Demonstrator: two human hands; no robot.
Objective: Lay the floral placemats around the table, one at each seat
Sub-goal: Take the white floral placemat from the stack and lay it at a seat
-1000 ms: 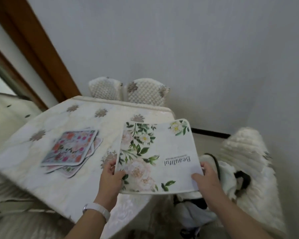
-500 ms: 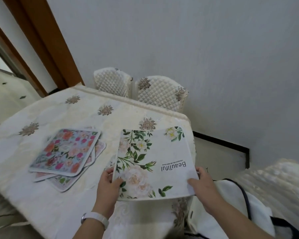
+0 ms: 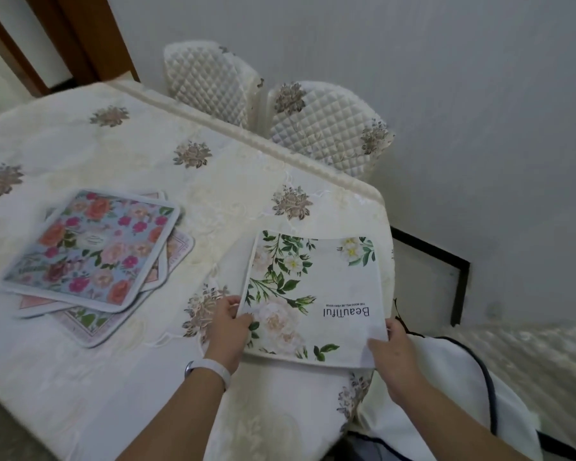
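A white floral placemat (image 3: 316,291) printed with green leaves and the word "Beautiful" lies low over the table's near right corner. My left hand (image 3: 225,331) pinches its near left edge, thumb on top. My right hand (image 3: 391,352) pinches its near right corner. A stack of several other floral placemats (image 3: 94,254), the top one blue with pink and orange flowers, lies on the table to the left. The table (image 3: 130,154) wears a cream cloth with embroidered brown flowers.
Two quilted white chair backs (image 3: 326,124) stand at the table's far side against the grey wall. A white cushioned seat with a dark strap (image 3: 463,390) sits at the lower right. A wooden door frame (image 3: 90,38) is at the upper left.
The placemat in both hands has come down from above the table's edge onto its near right corner. My view has moved closer to the table.
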